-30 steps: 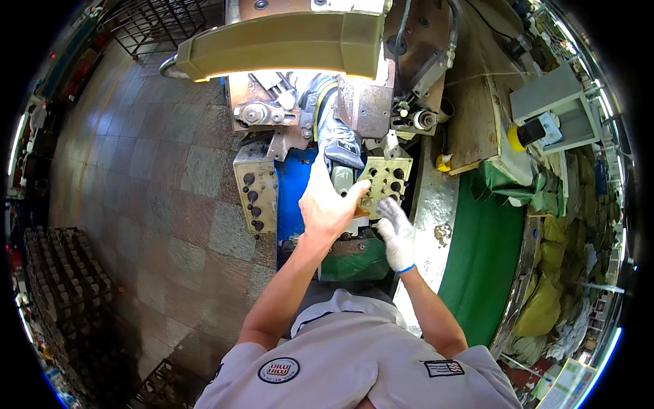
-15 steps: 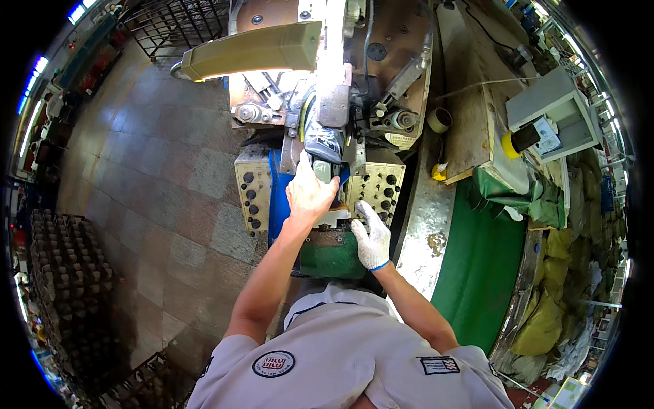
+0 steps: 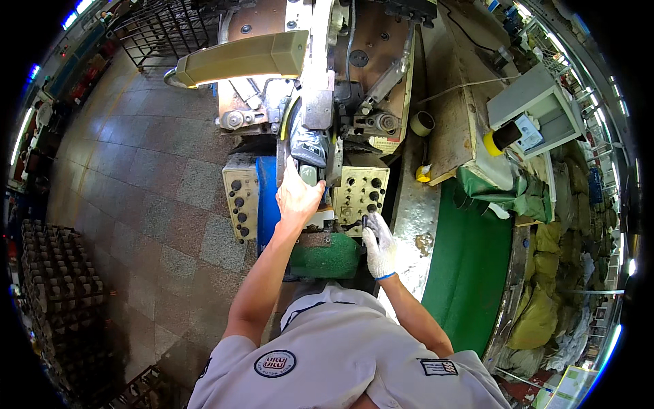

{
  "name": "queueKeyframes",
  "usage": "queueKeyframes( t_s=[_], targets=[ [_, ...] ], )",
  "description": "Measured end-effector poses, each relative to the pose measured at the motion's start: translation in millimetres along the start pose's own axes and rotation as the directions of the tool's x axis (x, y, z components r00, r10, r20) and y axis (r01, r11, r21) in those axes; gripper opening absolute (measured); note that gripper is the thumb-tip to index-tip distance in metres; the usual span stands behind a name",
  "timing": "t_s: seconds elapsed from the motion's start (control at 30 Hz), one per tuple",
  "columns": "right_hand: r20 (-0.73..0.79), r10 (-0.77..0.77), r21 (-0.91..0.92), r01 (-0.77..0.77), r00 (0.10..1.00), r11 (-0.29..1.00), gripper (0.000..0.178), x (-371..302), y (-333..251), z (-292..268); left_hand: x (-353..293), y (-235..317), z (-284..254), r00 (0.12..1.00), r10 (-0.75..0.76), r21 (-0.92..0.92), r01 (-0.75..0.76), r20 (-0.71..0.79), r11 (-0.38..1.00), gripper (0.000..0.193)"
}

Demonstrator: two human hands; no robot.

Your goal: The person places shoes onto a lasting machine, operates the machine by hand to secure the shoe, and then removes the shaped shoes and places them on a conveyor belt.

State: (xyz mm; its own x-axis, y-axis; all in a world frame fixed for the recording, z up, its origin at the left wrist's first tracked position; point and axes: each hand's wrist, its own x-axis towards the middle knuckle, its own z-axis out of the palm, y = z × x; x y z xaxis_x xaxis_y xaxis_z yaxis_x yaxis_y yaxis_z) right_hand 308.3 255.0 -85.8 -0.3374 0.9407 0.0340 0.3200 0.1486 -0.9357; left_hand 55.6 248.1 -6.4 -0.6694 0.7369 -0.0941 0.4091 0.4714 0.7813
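My bare left hand [image 3: 300,198] is closed round the sides of a green shoe last [image 3: 308,175], thumb on the right and fingers on the left. A dark shoe upper [image 3: 308,144] covers the far part of that last, beneath the metal head of a machine [image 3: 317,108]. On my right hand [image 3: 379,249] is a white knitted glove with a blue cuff. Its fingers and thumb close about a black-knobbed lever [image 3: 365,221] in front of the right control panel [image 3: 362,184]; the glove hides part of the grip.
A yellowish lamp housing [image 3: 242,58] juts over the machine's left side. Dials fill the left control box [image 3: 240,201]. To the right lie a metal ledge [image 3: 415,218], a green belt [image 3: 470,259] and a wooden bench [image 3: 449,123]. Dark racks [image 3: 61,273] stand at left.
My right hand has turned and closed on the black-knobbed lever, having been open beside the panel. My left hand stays on the last. The whole view has shifted slightly.
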Motion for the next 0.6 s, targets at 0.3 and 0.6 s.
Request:
queueKeyframes(
  t_s=[0.3, 0.6],
  targets=[
    [-0.074, 0.201, 0.439, -0.149, 0.977, 0.886, 0.059, 8, -11, -16, 13, -14, -6, 0.998, 0.016, -0.14, -0.025, -0.066, 0.99, 0.082],
    [0.365, -0.114, 0.928, -0.351, 0.924, 0.128, 0.086, 44, -72, 2, -115, -19, 15, 0.715, 0.444, -0.694, 0.677, 0.54, -0.247, 0.08]
  ],
)
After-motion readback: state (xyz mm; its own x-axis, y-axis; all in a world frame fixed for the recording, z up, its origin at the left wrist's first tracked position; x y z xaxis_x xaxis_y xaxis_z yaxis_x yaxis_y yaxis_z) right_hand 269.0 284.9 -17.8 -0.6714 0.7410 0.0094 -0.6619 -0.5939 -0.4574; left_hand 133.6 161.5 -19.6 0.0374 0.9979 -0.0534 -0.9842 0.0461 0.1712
